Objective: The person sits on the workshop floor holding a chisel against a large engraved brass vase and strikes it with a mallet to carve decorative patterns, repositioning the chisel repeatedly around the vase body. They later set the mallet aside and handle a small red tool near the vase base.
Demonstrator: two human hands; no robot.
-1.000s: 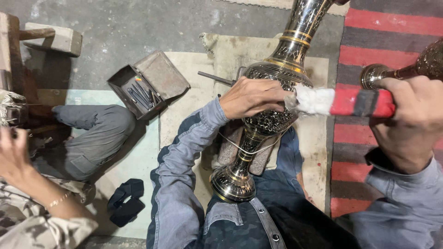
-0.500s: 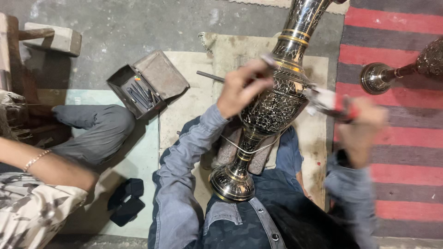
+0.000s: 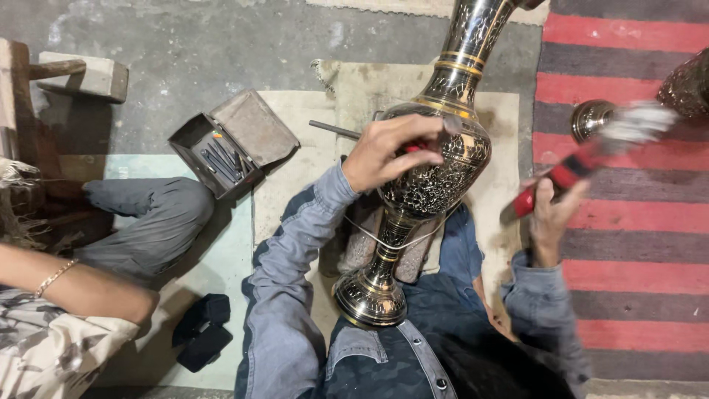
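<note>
Soft, even overhead light fills the scene, with weak shadows on the floor. Bright glare streaks the polished brass vase (image 3: 436, 162). The right hand (image 3: 550, 214) and its red-handled brush (image 3: 591, 159) smear with motion blur; everything else stays sharp.

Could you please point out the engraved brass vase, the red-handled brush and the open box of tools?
engraved brass vase (image 3: 436, 181), head view, its round belly.
red-handled brush (image 3: 569, 174), head view, the red handle.
open box of tools (image 3: 210, 159), head view, its inside.

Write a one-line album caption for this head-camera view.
Seated worker's left hand steadies an engraved brass vase while the right hand holds a red-handled tool, blurred.
</note>
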